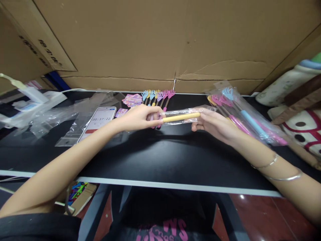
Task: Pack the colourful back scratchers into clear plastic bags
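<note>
A back scratcher with a yellow handle lies level inside a clear plastic bag, held over the black table. My left hand is closed around its left end, which the fingers hide. At the other end my right hand has its fingers on the bag by the handle's tip, its thumb underneath. Just behind my left hand, several loose back scratchers with blue, yellow, purple and pink claws lie side by side. Wrapped back scratchers in clear bags lie right of my right hand.
Left of my left hand are a phone showing a timer, clear bags and printed cards. A white power strip is at far left. Cardboard walls the back. At right stand a bottle and a patterned bag.
</note>
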A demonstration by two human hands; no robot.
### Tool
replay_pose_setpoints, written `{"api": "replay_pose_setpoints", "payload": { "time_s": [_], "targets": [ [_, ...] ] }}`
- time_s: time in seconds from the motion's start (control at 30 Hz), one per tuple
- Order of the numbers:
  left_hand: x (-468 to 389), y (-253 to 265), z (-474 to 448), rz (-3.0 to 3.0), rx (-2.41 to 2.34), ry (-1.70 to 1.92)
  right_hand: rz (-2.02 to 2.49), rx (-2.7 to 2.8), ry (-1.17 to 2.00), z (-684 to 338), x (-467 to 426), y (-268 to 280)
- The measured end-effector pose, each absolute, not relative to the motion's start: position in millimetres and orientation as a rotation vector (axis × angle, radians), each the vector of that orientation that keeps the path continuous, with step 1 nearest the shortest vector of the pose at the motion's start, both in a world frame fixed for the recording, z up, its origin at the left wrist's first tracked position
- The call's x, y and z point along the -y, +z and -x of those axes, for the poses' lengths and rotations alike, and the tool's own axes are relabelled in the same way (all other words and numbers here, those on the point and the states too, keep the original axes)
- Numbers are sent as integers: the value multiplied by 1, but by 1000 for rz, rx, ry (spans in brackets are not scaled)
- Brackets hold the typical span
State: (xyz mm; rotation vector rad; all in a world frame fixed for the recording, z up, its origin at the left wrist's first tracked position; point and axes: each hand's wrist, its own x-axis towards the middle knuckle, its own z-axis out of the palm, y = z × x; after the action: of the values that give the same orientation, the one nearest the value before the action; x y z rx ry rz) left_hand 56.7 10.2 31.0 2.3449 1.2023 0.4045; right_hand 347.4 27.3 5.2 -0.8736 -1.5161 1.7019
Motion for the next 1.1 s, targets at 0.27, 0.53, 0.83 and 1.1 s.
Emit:
{"api": "replay_pose_setpoints", "payload": {
  "time_s": [0.27, 0.53, 0.83, 1.1],
  "targets": [
    [-14, 28, -53, -2112, -971, 574, 892, 1651, 1487, -350, -26, 10],
    [-16, 28, -52, -2235, -1148, 617, 866, 1654, 1247, -354, -30, 7],
    [-18, 21, -52, -2329, -1248, 599, 972, 1583, 1215, -354, -35, 4],
    [-7, 25, -60, -2532, -1490, 572, 1008, 1541, 1399, -353, -35, 4]
  ]
}}
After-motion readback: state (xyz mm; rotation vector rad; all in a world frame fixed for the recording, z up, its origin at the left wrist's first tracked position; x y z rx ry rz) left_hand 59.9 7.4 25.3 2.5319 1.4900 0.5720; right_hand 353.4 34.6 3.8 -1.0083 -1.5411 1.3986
